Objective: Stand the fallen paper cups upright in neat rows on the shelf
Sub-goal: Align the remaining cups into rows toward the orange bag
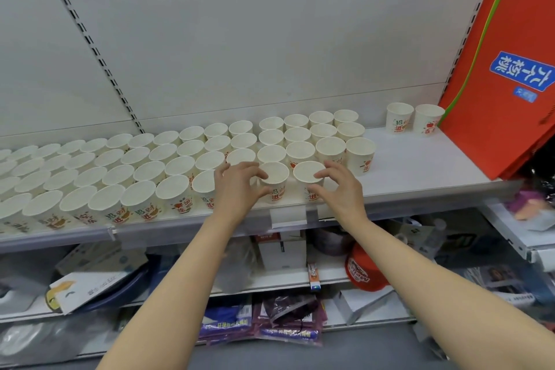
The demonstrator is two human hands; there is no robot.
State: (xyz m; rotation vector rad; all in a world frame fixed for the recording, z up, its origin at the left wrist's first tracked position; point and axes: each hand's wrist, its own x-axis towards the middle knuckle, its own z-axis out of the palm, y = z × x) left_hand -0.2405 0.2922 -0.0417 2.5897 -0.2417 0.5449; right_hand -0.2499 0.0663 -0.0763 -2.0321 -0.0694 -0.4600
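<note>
Single head cam, wide-angle, no second view to overlap. Looks forward and down from above the shelf, close in, at arm's reach. Back panel fills the top, lower shelves the bottom. Edges bowed.

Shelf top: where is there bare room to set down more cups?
Bare shelf lies between the cup block's right end cup and the two separate cups beside the red bag, out to the front edge. Left of both hands, cups stand packed.
</note>
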